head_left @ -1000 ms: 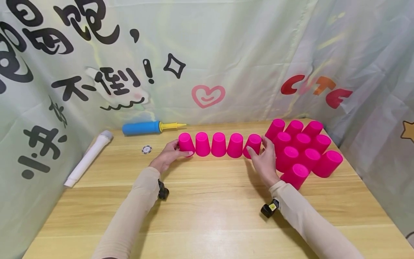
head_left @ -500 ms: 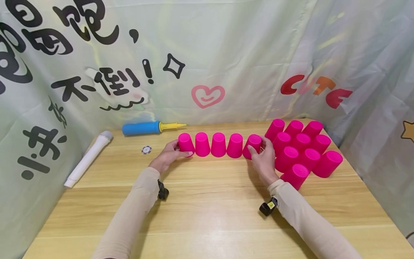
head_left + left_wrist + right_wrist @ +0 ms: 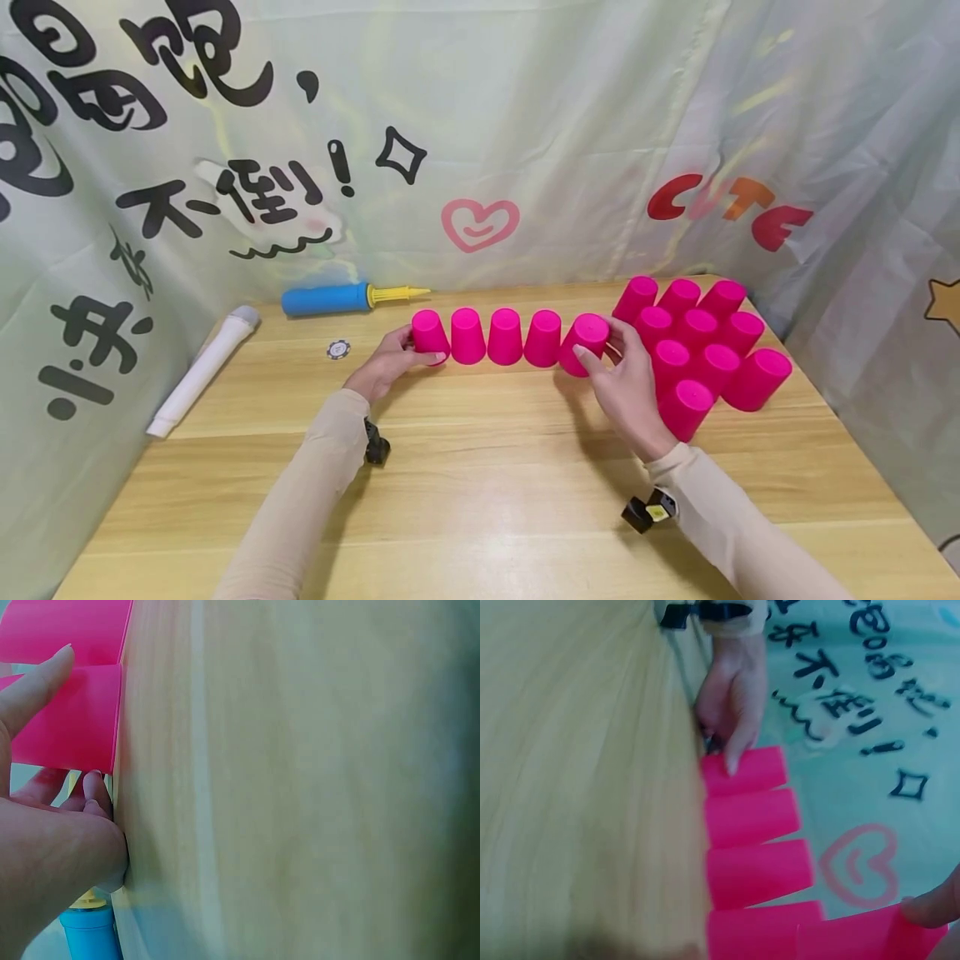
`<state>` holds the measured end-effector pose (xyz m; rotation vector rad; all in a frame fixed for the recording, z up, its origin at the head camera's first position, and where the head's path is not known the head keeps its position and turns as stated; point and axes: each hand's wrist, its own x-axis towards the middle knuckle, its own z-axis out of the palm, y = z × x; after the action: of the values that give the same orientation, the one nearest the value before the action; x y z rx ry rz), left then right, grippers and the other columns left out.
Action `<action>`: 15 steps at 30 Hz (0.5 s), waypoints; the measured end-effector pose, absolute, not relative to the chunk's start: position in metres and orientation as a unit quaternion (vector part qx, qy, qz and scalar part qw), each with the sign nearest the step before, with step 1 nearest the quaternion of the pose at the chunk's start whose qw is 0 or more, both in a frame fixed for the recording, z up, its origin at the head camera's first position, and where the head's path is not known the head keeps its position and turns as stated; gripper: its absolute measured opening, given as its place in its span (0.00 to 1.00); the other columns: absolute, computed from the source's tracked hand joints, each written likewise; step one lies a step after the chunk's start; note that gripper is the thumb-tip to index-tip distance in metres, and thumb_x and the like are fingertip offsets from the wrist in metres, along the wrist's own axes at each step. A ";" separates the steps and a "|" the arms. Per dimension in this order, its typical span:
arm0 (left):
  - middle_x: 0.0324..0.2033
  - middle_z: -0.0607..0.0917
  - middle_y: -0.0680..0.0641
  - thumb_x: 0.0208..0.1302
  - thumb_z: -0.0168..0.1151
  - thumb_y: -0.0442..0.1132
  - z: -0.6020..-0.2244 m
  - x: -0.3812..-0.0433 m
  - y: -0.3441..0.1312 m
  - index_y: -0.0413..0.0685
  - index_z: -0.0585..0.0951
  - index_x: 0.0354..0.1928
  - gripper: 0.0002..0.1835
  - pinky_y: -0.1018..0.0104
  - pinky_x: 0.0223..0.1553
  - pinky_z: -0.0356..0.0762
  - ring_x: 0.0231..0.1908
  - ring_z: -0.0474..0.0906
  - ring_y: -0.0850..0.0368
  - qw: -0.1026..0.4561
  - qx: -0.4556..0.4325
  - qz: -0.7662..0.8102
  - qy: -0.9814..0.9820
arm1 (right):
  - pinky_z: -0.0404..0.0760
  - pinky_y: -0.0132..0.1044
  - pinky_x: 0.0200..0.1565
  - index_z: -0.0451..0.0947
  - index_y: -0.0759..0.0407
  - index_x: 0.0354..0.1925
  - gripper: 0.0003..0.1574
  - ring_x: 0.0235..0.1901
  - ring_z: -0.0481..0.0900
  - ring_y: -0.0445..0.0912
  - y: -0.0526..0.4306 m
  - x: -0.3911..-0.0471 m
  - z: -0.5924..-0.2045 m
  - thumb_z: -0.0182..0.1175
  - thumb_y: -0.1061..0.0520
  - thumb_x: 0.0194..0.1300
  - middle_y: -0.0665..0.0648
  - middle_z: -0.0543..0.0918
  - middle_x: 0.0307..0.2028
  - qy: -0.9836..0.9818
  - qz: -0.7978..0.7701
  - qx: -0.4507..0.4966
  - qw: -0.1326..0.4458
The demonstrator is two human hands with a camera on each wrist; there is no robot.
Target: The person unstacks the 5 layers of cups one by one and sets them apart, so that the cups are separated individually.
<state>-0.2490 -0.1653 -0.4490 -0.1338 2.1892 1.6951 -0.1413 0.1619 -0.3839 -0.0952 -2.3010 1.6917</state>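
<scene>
Several bright pink cups (image 3: 505, 337) stand upside down in a row across the table. At the row's left end my left hand (image 3: 386, 365) holds the end cup (image 3: 430, 335), its thumb along the near side and fingers behind, also seen on the pink cup wall (image 3: 71, 720) in the left wrist view. My right hand (image 3: 626, 392) grips the right-end cup (image 3: 588, 342) between thumb and fingers. In the right wrist view this gripped cup (image 3: 862, 937) is raised off the table, above its neighbour's level (image 3: 761, 926).
More inverted pink cups (image 3: 757, 381) stand in a cluster at right, close beside my right hand. A blue and yellow hand pump (image 3: 330, 299) lies at the back left. Near it are a round chip (image 3: 338, 349) and a white microphone-like stick (image 3: 202, 371). A printed curtain (image 3: 570, 150) hangs behind.
My right hand has lifted the right-end cup up and slightly toward me, and its wrist has shifted right and nearer. The left hand and its cup stay in place.
</scene>
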 end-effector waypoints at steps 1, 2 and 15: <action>0.66 0.74 0.45 0.58 0.77 0.40 -0.449 -0.249 -0.165 0.51 0.70 0.71 0.40 0.48 0.71 0.62 0.66 0.68 0.44 0.184 -0.048 0.601 0.776 | 0.69 0.48 0.68 0.63 0.70 0.68 0.36 0.63 0.73 0.58 0.163 -0.137 -0.380 0.66 0.65 0.67 0.67 0.75 0.61 -0.796 0.588 -0.025 0.144; 0.66 0.74 0.45 0.58 0.77 0.40 -0.449 -0.249 -0.165 0.51 0.70 0.71 0.40 0.48 0.71 0.62 0.66 0.68 0.44 0.184 -0.048 0.601 0.776 | 0.70 0.46 0.68 0.64 0.70 0.68 0.36 0.63 0.74 0.56 0.164 -0.133 -0.376 0.66 0.65 0.67 0.66 0.75 0.61 -0.794 0.590 -0.017 0.145; 0.66 0.74 0.44 0.58 0.76 0.39 -0.451 -0.250 -0.166 0.49 0.70 0.71 0.39 0.48 0.71 0.62 0.66 0.68 0.44 0.186 -0.040 0.608 0.771 | 0.76 0.20 0.53 0.69 0.65 0.67 0.37 0.52 0.78 0.40 0.206 -0.083 -0.338 0.68 0.70 0.62 0.52 0.79 0.56 -0.776 0.598 -0.011 0.201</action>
<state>-0.2501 -0.1663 -0.4506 -0.1122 2.1718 1.7112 -0.0825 0.2057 -0.3385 -0.0294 -2.1664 1.6706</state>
